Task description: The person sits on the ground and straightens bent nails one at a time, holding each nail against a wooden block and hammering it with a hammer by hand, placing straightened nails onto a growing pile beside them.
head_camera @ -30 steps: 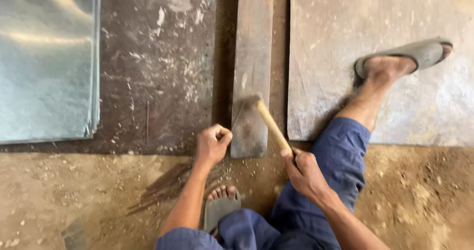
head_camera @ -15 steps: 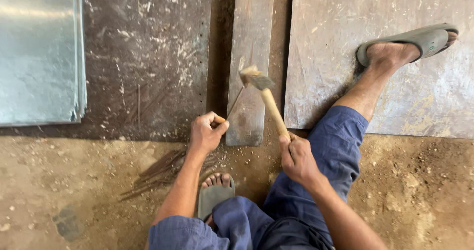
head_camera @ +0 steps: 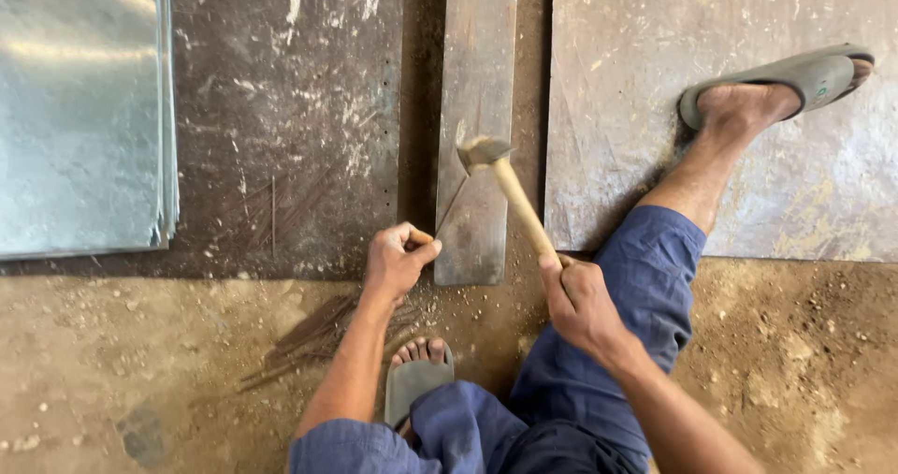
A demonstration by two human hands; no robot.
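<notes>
A narrow steel bar runs from twelve o'clock down to the middle of the view, with a dark gap along its nine o'clock edge, a large steel plate close on its three o'clock side, and open dirt floor from five to eight o'clock. The right hand is clenched around the wooden handle of a hammer, whose head sits over the bar's middle. The left hand pinches the low end of a thin wire slanting up onto the bar; a stack of shiny sheets lies at ten o'clock.
</notes>
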